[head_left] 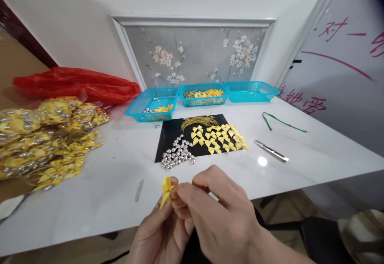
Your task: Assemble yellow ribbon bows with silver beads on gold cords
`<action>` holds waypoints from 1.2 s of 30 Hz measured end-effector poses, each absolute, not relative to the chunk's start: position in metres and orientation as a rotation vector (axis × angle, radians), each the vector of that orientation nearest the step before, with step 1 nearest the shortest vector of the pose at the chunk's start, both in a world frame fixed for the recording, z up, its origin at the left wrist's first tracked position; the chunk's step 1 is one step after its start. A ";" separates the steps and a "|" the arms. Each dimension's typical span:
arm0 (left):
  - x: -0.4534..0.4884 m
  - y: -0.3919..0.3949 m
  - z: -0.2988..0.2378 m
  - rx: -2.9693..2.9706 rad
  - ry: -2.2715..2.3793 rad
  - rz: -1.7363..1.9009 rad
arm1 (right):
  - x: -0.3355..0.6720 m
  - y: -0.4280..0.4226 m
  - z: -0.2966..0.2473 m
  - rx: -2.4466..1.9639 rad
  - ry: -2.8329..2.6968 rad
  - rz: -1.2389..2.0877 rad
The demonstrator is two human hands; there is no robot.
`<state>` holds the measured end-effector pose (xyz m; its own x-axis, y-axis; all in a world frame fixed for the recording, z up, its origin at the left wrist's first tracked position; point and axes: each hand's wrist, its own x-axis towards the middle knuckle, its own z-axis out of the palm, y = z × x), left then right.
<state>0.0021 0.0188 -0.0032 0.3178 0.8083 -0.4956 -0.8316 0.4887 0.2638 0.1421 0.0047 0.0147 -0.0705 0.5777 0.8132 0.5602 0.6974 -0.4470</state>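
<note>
Both hands meet at the table's near edge — the left hand [162,232] and right hand [219,216] pinch a yellow bow [167,190] between closed fingertips, just above the white table [114,184]. Beyond them a black mat [171,134] carries silver beads [177,154], loose bows [220,138] and gold cords [198,121]. Tweezers [271,151] lie to the right, a green tie [282,123] past them. Bagged bows [42,136] pile up at left — three blue baskets [204,94] line the wall.
</note>
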 end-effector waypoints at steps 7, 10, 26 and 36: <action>-0.002 0.014 -0.008 0.246 0.543 1.074 | 0.145 0.003 0.013 -0.941 -1.719 -0.059; 0.000 0.013 -0.006 0.383 0.720 1.159 | 0.150 0.003 0.013 -0.944 -1.704 0.005; -0.007 0.004 -0.010 1.199 0.992 1.072 | 0.161 -0.002 -0.019 -0.997 -1.517 0.536; -0.009 0.002 -0.011 1.111 1.038 0.970 | 0.166 -0.004 -0.026 -0.977 -1.508 0.613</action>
